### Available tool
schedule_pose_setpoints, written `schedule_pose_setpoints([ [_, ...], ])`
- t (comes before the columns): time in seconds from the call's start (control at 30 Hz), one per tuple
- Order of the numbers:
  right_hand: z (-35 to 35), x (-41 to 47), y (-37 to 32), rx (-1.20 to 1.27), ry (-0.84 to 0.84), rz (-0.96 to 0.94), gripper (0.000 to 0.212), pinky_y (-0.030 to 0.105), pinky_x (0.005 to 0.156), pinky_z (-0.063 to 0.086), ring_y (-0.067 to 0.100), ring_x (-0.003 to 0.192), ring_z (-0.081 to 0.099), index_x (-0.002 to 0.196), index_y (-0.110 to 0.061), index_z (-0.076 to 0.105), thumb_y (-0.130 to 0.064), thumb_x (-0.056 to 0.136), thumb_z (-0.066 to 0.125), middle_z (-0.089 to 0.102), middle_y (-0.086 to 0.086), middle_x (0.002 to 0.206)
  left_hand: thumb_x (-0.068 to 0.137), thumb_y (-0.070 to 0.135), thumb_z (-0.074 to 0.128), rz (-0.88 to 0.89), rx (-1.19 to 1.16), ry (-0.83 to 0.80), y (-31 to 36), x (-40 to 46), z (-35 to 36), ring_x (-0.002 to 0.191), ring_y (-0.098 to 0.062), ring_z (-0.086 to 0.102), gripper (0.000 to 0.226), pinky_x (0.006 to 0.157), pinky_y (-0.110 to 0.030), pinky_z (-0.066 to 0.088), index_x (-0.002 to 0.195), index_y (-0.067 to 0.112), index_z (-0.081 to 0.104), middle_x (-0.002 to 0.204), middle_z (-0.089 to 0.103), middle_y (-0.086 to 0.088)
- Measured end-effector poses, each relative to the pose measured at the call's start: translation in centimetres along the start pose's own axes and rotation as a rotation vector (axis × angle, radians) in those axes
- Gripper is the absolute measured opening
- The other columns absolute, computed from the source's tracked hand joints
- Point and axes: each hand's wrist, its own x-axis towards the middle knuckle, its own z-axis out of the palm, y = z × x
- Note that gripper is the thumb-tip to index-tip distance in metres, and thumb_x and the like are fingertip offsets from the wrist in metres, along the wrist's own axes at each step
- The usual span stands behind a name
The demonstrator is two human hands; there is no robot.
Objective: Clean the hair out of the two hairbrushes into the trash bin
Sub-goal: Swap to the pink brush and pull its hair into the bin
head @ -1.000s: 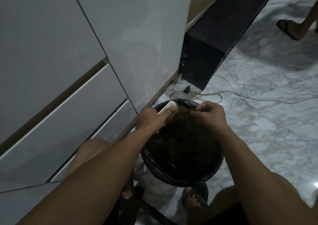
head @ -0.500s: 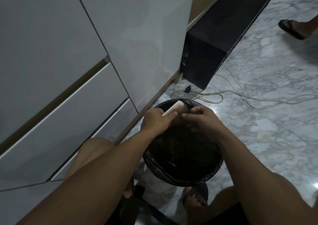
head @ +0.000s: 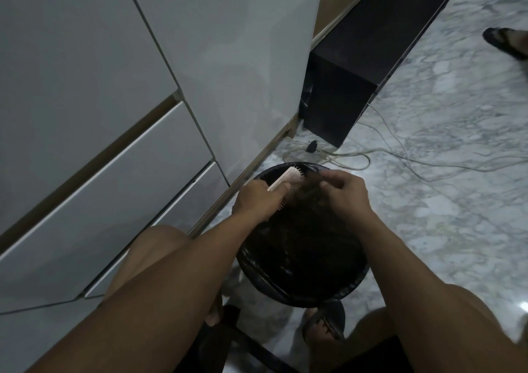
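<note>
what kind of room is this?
Probably a room in a home, maybe a bedroom or living area: marble-pattern floor, glossy white cabinet with drawers, loose cables by a dark unit, and a black-lined trash bin.

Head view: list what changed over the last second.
The right hand dipped to the pale hairbrush bristles, then came back up, fingers pinched over dark hair. At the far right a sandalled foot shifted. The left hand kept gripping the brush over the black trash bin, which stayed put.

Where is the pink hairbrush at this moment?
In the head view, the pink hairbrush is held in the left hand, over the far rim of the black trash bin, beside the right hand.
</note>
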Motion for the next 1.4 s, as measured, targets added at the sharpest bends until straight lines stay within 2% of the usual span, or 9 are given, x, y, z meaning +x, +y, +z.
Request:
schedule_pose_setpoints([
  [0.23,0.2,-1.3,-0.9,0.155,-0.101,-0.028,0.01,0.012,0.049,0.049,0.011,0.071,0.065,0.095,-0.004,0.07,-0.003,0.091,0.06,0.069,0.004,0.081,0.07,0.079,0.057,0.008,0.068,-0.199,0.7,-0.3,-0.1,0.07,-0.022,0.068,0.075,0.059,-0.029,0.05,0.1,0.011,0.067,0.089,0.072,-0.007],
  [0.37,0.6,-1.0,-0.6,0.089,-0.074,-0.032,0.007,0.017,0.053,0.05,0.016,0.073,0.068,0.09,-0.005,0.069,-0.009,0.09,0.063,0.072,0.007,0.08,0.045,0.089,0.061,0.078,0.188,-0.12,0.1,-0.4,0.5,0.075,-0.019,0.066,0.084,0.059,-0.029,0.046,0.09,0.018,0.065,0.084,0.068,-0.001],
  [0.5,0.6,-1.0,-0.7,0.141,-0.078,0.001,0.011,0.022,0.05,0.056,0.016,0.066,0.067,0.078,-0.012,0.065,-0.008,0.089,0.066,0.069,0.008,0.078,0.069,0.073,0.062,0.13,0.242,-0.02,-0.2,0.0,0.5,0.073,-0.021,0.063,0.056,0.056,-0.028,0.042,0.082,0.019,0.065,0.08,0.065,-0.002],
  [0.67,-0.1,-0.8,-0.9,0.155,-0.041,0.011,0.005,0.021,0.051,0.056,0.016,0.062,0.066,0.084,-0.007,0.067,-0.009,0.084,0.072,0.07,0.008,0.073,0.077,0.066,0.058,0.109,0.189,-0.056,-0.1,0.2,0.0,0.078,-0.024,0.062,0.052,0.06,-0.029,0.041,0.082,0.014,0.066,0.081,0.063,-0.004],
  [0.87,-0.4,-0.2,-1.0,0.2,0.054,0.041,0.023,0.023,0.055,0.059,0.019,0.076,0.07,0.094,-0.009,0.072,0.007,0.087,0.058,0.073,0.005,0.089,0.046,0.079,0.04,0.001,0.082,-0.038,0.3,-0.2,-0.3,0.089,-0.03,0.066,0.094,0.066,-0.034,0.046,0.099,0.007,0.07,0.099,0.07,-0.012],
  [1.0,0.1,-0.6,-1.0,0.287,0.128,0.116,0.024,0.028,0.053,0.06,0.023,0.072,0.07,0.083,-0.008,0.073,0.006,0.084,0.054,0.072,0.012,0.084,0.064,0.078,0.05,-0.031,0.084,-0.029,0.0,0.3,0.2,0.096,-0.031,0.066,0.086,0.069,-0.033,0.045,0.109,0.008,0.069,0.106,0.069,-0.013],
  [1.1,0.3,-1.2,-1.0,0.32,0.073,0.136,0.022,0.035,0.057,0.061,0.029,0.071,0.069,0.076,-0.01,0.072,0.004,0.082,0.056,0.069,0.016,0.082,0.066,0.074,0.059,-0.106,-0.038,-0.1,-0.1,0.6,0.0,0.081,-0.028,0.068,0.081,0.06,-0.028,0.043,0.107,0.005,0.07,0.093,0.071,-0.011],
  [1.2,0.6,-1.8,-0.8,0.238,-0.051,0.059,0.011,0.026,0.053,0.058,0.028,0.07,0.071,0.082,-0.007,0.073,0.001,0.083,0.066,0.071,0.016,0.084,0.069,0.069,0.063,-0.173,-0.192,-0.17,0.5,0.4,-0.7,0.053,-0.017,0.053,0.066,0.049,-0.023,0.036,0.093,0.008,0.071,0.067,0.06,-0.004],
  [1.4,1.2,-1.9,-0.1,0.028,-0.13,-0.051,0.016,0.023,0.049,0.053,0.018,0.054,0.07,0.071,-0.008,0.067,-0.016,0.078,0.079,0.072,0.011,0.069,0.059,0.081,0.064,-0.153,-0.261,-0.132,0.7,0.2,-0.5,0.053,-0.014,0.053,0.089,0.046,-0.02,0.035,0.106,0.006,0.069,0.069,0.06,-0.002],
])
